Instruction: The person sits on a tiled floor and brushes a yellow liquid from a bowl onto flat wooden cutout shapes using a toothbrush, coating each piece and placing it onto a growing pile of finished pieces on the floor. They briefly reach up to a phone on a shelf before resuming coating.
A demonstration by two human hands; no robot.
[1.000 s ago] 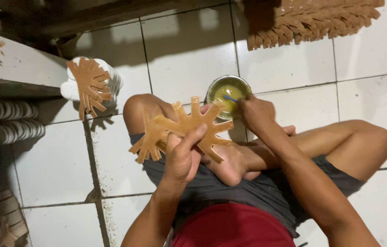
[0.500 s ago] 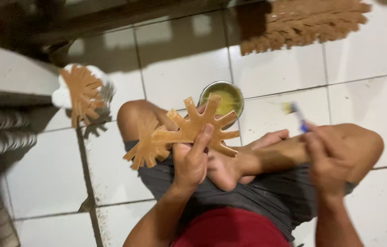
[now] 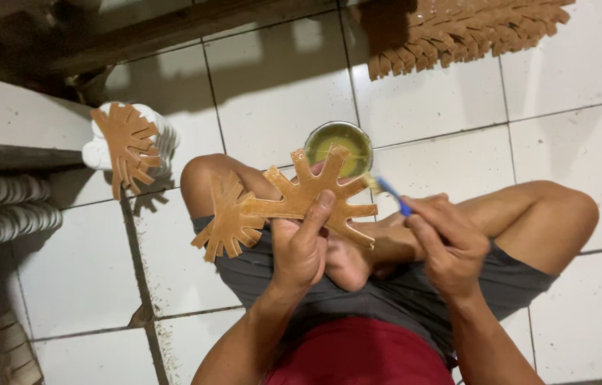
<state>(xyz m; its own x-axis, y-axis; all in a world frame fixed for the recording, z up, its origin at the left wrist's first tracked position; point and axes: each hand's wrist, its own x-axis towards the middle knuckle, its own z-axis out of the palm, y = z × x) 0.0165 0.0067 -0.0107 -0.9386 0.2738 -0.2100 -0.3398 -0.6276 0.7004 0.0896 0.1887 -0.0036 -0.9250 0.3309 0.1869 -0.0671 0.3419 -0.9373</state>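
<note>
Head view: a branched brown cutout (image 3: 294, 203) is gripped in the left hand (image 3: 301, 246), raised over the crossed legs. A blue-handled brush (image 3: 386, 191) is pinched in the right hand (image 3: 447, 246), its bristles at the cutout's right edge, just below the small bowl of yellowish liquid (image 3: 339, 146). Since half a second ago, the brush has been brought leftward to the cutout.

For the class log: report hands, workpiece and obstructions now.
Left hand holds branched wooden cutout. Right hand holds blue-handled brush at its edge. Glue bowl behind. Nothing obstructing.
</note>
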